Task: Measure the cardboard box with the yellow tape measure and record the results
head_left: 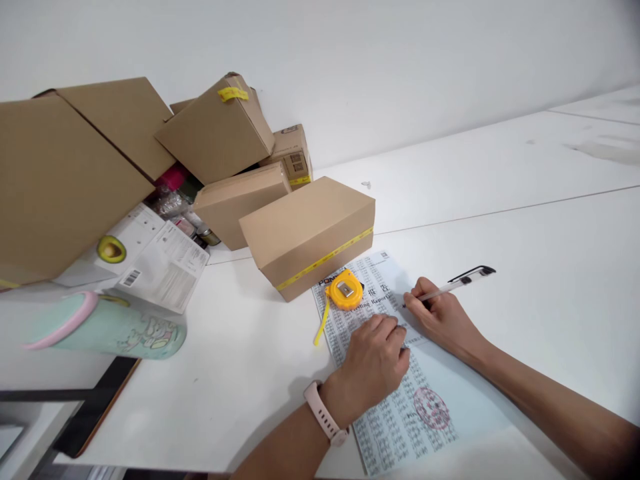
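Note:
A printed sheet (400,413) with small text and a red stamp lies on the white table (525,220). My left hand (373,363), a pale watch on its wrist, rests on the sheet with fingers curled loosely and nothing visible in them. My right hand (443,317) grips a pen (457,283) with its tip on the paper near the heading. A yellow tape measure (345,290) sits at the sheet's top, its tape trailing down the left. A cardboard box (307,233) with a yellow measuring tape running along its lower front edge stands just behind it.
Several more cardboard boxes (215,130) are piled at the back left against the white wall. A white avocado-printed package (135,257) and a mint bottle (107,327) with a pink rim lie at the left. A dark board (97,413) sits by the near left edge.

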`<state>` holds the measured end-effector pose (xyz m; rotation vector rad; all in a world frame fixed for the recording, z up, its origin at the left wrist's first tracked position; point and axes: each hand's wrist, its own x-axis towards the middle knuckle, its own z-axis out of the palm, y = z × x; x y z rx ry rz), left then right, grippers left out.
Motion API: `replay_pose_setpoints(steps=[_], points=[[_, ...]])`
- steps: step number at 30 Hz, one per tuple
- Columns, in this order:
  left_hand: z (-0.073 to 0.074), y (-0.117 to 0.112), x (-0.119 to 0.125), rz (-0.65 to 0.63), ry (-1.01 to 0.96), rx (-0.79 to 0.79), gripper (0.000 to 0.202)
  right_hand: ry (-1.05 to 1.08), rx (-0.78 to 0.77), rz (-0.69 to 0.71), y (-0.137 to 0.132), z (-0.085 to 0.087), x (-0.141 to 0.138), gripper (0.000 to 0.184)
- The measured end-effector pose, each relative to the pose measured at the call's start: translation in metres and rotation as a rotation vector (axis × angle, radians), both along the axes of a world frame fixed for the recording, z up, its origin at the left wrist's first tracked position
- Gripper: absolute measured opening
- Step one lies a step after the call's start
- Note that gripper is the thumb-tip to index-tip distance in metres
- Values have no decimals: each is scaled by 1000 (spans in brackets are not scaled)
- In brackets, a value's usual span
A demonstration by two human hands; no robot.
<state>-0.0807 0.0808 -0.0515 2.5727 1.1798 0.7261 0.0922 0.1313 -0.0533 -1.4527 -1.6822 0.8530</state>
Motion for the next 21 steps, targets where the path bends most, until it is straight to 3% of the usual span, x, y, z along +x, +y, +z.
replay_pose_setpoints(steps=[8, 14, 21], points=[[-2, -1, 0, 11, 20, 0, 17, 264, -8, 104, 7, -10, 7, 32], [0, 0, 0, 9, 10, 6, 16, 23, -47, 27, 4, -2, 8, 29], [1, 0, 0, 5, 21, -17, 15, -76, 18, 89, 2, 2, 2, 24]])
